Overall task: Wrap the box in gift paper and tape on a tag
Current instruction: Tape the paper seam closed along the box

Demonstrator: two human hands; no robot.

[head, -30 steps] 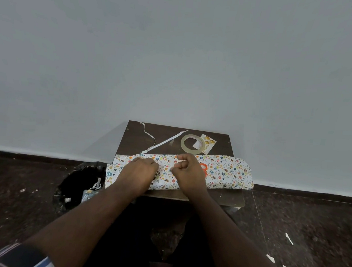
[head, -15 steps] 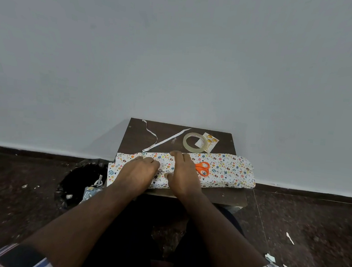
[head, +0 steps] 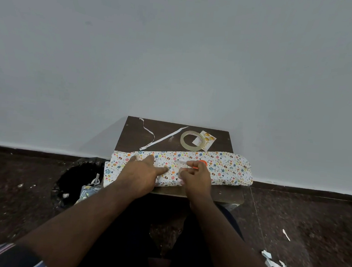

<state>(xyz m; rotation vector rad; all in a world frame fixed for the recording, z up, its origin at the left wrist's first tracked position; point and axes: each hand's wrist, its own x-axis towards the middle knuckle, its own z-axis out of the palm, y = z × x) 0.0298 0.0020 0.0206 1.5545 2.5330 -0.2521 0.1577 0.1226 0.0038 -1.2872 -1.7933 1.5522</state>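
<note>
Bin [head: 78, 180] on the floor at far left, scraps inside. Left hand [head: 141, 172] lies flat on the gift paper [head: 226, 168], fingers straight and spread, pinning the wrap over the box on the small table [head: 129, 130]; box itself hidden. Right hand [head: 196, 176] has its fingers curled round the orange scissors [head: 202, 162], blades pointing left. Risk: if the flat hand eases, the overlap may spring open; the blades could snag paper. Tape roll [head: 191, 143] and tag [head: 206, 141] wait behind, well clear.
</note>
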